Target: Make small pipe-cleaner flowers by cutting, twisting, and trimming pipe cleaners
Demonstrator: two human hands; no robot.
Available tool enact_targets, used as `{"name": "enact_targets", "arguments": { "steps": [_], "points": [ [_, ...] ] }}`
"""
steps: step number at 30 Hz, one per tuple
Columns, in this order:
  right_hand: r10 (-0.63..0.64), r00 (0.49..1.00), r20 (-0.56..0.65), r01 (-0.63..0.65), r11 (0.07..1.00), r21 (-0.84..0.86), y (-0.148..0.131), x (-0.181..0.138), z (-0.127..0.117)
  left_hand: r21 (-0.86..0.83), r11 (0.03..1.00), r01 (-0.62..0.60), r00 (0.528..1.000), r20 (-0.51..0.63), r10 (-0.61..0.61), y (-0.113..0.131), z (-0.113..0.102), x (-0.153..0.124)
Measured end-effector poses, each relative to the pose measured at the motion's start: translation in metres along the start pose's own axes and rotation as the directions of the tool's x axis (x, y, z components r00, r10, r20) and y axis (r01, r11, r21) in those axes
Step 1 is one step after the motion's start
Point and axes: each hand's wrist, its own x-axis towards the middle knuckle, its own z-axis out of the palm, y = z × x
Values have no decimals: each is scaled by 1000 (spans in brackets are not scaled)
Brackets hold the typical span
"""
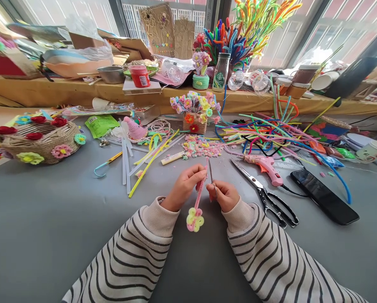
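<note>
Pinched in my left hand (188,183) is the pink stem of a pipe-cleaner flower (195,219), whose yellow and pink petals hang downward toward me. My right hand (224,194) is closed on a small pair of scissors (211,172), with the blades pointing up and away beside the stem's far end. Whether the blades touch the stem I cannot tell. Just beyond both hands lies a heap of pink, yellow and green fuzzy clippings (202,147). A glue stick (172,158) rests left of that heap.
Large black-handled scissors (264,193), a pink glue gun (267,168) and a black phone (324,196) lie to the right. Behind them sprawls a pile of coloured pipe cleaners (264,134). A flower-trimmed basket (46,145) stands left; a small flower pot (194,122) is at the back.
</note>
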Motion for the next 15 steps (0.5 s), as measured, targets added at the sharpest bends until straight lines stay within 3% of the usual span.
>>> {"name": "enact_targets", "arguments": {
  "steps": [4,11,15],
  "points": [
    [15,998,54,-16,999,32,0,0,0,15,1000,-3,1000,17,3,0,0,0],
    [28,997,-68,-32,998,-62,0,1,0,13,1000,6,998,56,-7,-2,-1,1],
    [48,998,-28,-48,999,9,-2,1,0,14,1000,4,999,48,-4,-2,-1,0]
  ]
}}
